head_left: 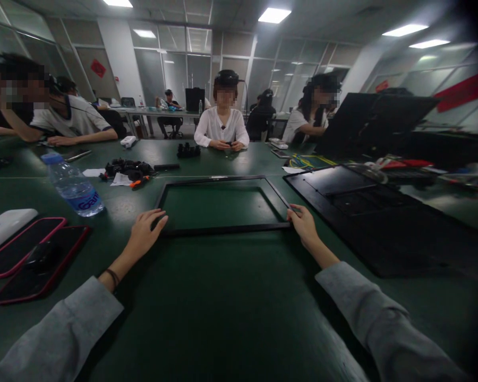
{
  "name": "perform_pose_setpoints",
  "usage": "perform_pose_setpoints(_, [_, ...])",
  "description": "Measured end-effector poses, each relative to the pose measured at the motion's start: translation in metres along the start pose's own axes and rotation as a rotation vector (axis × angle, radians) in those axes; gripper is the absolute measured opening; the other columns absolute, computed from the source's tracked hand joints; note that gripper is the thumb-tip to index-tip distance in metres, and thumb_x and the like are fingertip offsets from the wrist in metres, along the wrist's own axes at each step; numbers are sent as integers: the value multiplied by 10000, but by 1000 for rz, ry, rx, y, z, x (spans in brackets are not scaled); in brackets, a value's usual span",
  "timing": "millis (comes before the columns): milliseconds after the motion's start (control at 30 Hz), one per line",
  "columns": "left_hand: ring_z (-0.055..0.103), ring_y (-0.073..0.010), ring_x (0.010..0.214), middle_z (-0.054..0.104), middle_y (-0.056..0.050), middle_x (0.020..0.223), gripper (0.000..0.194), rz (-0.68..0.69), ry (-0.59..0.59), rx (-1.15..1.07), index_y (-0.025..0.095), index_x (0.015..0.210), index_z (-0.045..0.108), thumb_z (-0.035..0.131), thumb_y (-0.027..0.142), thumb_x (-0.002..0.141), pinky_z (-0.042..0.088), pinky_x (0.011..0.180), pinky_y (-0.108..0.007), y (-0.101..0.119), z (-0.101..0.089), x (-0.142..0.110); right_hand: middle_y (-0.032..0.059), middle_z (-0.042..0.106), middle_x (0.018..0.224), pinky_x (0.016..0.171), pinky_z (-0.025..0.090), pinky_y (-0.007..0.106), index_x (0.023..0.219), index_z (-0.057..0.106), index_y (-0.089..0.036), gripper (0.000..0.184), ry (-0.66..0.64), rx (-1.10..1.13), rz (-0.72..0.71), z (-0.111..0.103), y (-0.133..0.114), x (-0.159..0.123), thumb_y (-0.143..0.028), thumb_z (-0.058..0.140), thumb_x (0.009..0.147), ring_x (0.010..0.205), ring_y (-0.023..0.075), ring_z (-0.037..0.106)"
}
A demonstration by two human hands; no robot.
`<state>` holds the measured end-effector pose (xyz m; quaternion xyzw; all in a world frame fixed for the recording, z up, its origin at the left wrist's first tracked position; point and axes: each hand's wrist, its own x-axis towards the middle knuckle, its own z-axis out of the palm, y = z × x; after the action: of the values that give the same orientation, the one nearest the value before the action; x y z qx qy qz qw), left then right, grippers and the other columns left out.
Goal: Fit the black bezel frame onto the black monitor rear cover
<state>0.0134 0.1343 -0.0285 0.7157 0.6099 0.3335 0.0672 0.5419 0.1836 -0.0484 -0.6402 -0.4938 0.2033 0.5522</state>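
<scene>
A thin black rectangular frame (223, 180) lies flat on the green table (223, 297) straight ahead. My left hand (145, 231) rests on its near left corner, fingers laid over the bar. My right hand (302, 223) grips the near right corner, fingers curled on the edge. Both arms wear grey sleeves.
An open black laptop (366, 196) lies to the right. At left lie two red-cased phones (35, 260), a white device (3, 225) and a water bottle (74, 185). Black parts and paper (127, 170) sit beyond the frame. Several people sit along the far side.
</scene>
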Motion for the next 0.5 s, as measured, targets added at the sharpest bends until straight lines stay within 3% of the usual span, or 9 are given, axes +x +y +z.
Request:
perform_pose_setpoints(100, [525, -295, 1342, 667, -55, 1368, 507, 37, -180, -23, 298, 1209, 723, 433, 642, 977, 401, 1115, -576, 25, -3, -7, -1, 626, 666, 672, 467, 341, 1059, 635, -188, 559, -3, 39, 7, -1, -2, -1, -647, 647, 741, 657, 188, 604])
perform_pose_setpoints(200, [554, -316, 1310, 680, -39, 1345, 456, 68, -260, 16, 326, 1128, 751, 577, 677, 895, 382, 1104, -620, 39, -8, -13, 18, 658, 708, 656, 467, 332, 1047, 629, -192, 625, -18, 85, 15, -5, -4, -3, -735, 626, 738, 646, 180, 595])
perform_pose_setpoints(367, [632, -325, 1190, 722, -76, 1243, 471, 44, -198, 11, 277, 1039, 759, 620, 688, 856, 466, 1013, -554, 39, -12, -17, 43, 704, 777, 731, 496, 358, 1102, 625, -175, 688, -64, 77, 8, -11, -6, -10, -768, 637, 753, 697, 193, 617])
perform_pose_setpoints(500, [670, -323, 1063, 745, -102, 1111, 509, 1, -143, 2, 260, 1049, 755, 607, 704, 851, 515, 907, -503, 35, -10, -17, 57, 714, 835, 861, 522, 410, 1138, 637, -191, 646, -98, 23, -31, -17, -8, -16, -758, 543, 843, 829, 235, 669])
